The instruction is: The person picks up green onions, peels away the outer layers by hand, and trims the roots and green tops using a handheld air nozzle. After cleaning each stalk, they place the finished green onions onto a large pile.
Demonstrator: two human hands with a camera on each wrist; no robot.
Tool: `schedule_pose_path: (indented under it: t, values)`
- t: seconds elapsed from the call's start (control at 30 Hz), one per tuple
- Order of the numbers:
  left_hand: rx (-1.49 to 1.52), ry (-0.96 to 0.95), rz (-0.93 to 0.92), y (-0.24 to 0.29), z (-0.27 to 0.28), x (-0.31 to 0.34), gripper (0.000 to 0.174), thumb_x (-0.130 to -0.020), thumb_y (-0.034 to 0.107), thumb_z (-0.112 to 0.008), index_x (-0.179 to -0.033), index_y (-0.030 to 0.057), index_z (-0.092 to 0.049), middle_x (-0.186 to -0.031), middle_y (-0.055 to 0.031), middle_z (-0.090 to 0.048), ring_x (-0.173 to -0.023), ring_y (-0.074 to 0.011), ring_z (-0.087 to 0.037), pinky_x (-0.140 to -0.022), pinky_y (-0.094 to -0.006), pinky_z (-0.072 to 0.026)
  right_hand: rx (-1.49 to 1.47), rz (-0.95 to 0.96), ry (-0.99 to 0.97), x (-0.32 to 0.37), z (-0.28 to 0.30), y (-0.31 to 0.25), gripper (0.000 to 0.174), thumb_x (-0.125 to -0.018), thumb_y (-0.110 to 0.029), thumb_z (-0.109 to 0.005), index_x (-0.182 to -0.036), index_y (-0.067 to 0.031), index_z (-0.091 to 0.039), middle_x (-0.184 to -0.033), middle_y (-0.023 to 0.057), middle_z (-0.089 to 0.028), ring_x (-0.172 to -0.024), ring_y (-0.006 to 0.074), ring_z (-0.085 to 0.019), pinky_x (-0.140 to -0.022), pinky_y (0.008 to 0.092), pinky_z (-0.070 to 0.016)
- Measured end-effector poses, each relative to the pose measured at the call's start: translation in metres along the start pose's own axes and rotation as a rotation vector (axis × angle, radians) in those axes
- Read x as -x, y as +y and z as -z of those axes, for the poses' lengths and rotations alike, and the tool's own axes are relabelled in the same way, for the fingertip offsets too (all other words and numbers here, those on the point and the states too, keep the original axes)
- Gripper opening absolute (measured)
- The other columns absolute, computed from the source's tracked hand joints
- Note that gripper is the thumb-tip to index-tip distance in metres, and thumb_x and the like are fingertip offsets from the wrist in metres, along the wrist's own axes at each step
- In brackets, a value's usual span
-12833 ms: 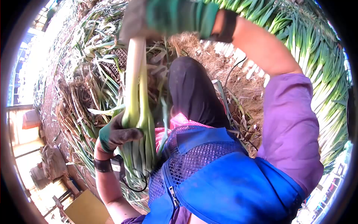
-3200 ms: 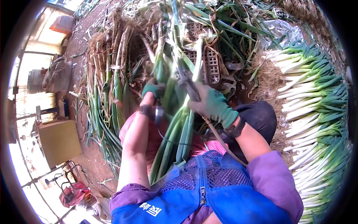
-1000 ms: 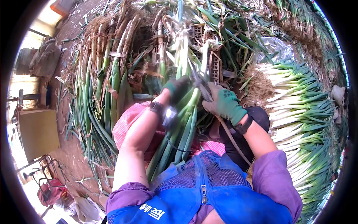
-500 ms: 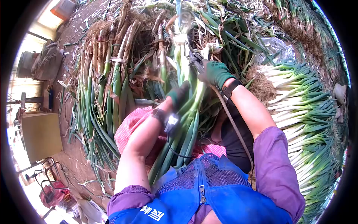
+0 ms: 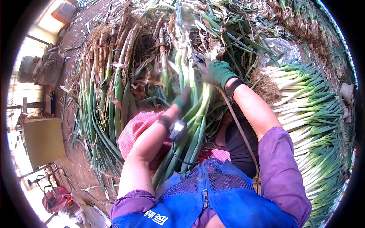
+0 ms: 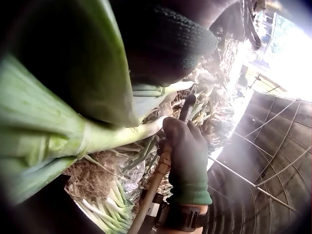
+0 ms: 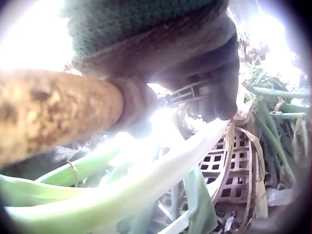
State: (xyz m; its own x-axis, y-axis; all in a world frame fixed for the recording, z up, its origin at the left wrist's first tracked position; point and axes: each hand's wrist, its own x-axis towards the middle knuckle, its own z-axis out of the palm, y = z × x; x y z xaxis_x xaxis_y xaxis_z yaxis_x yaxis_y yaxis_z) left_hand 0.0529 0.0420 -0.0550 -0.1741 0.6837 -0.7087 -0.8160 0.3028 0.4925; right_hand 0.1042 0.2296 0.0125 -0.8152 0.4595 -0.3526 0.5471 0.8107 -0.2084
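Observation:
In the head view my gloved left hand (image 5: pixel 183 99) is curled round leeks (image 5: pixel 195 121) whose green leaves run down over the lap; the fingers are blurred and partly hidden. The left wrist view shows its glove (image 6: pixel 170 44) dark above a thick leek stalk (image 6: pixel 112 136). My right hand (image 5: pixel 219 73) grips a dark nozzle (image 5: pixel 199 64) on a tan hose (image 5: pixel 237 123), beside the leeks' pale ends. Close up in the right wrist view, that hand (image 7: pixel 185 63) is wrapped at the end of the hose (image 7: pixel 53 112), and a white leek stalk (image 7: pixel 180 156) passes below its fingers.
Untrimmed leeks with brown roots (image 5: pixel 110 83) lie at the left. Cleaned white leeks (image 5: pixel 300 121) form a long row at the right. Beyond the hands are loose leaves (image 5: pixel 243 38) and a plastic crate (image 7: pixel 236 175). A yellowish box (image 5: pixel 43 140) stands far left.
Since the earliest frame, my right hand has taken hold of the nozzle. Over the last second it has moved away from the body, while my left hand has slid slightly toward the lap.

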Motion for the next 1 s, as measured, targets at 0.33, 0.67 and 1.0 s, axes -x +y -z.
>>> schedule_pose_path:
  t: [0.33,0.67,1.0]
  values:
    - [-1.696,0.180,-0.148,-0.002,0.023,-0.049,0.048,-0.082,0.047,-0.063,-0.103,0.0048,-0.072,-0.100,-0.0180,-0.071,-0.089,-0.0328,-0.070,-0.077,-0.0385,-0.0535,-0.033,-0.088,-0.117,0.030,0.005,0.021,0.067,-0.086,-0.054,-0.051,-0.135,-0.0081,-0.050,-0.124,0.0264,-0.060,-0.112,0.0397,-0.062,-0.098,0.0503,-0.0457]
    - [-0.958,0.674,-0.584,0.090,-0.005,-0.083,0.062,-0.074,0.041,-0.069,-0.120,0.0008,-0.059,-0.105,-0.0225,-0.067,-0.098,-0.0339,-0.064,-0.086,-0.0416,-0.0505,-0.609,0.094,0.288,0.126,0.015,0.023,0.062,-0.075,-0.037,-0.071,-0.125,-0.0025,-0.055,-0.095,0.0259,-0.063,-0.087,0.0384,-0.064,-0.079,0.0413,-0.0511]
    - [-0.486,0.244,-0.454,0.059,0.095,-0.278,0.043,-0.077,0.026,-0.072,-0.111,0.0020,-0.062,-0.097,-0.0126,-0.068,-0.083,-0.0268,-0.065,-0.072,-0.0397,-0.0537,-0.631,-0.061,0.041,0.113,0.020,0.027,0.075,-0.071,-0.043,-0.069,-0.127,0.0024,-0.048,-0.105,0.0290,-0.063,-0.097,0.0444,-0.063,-0.086,0.0456,-0.0502]
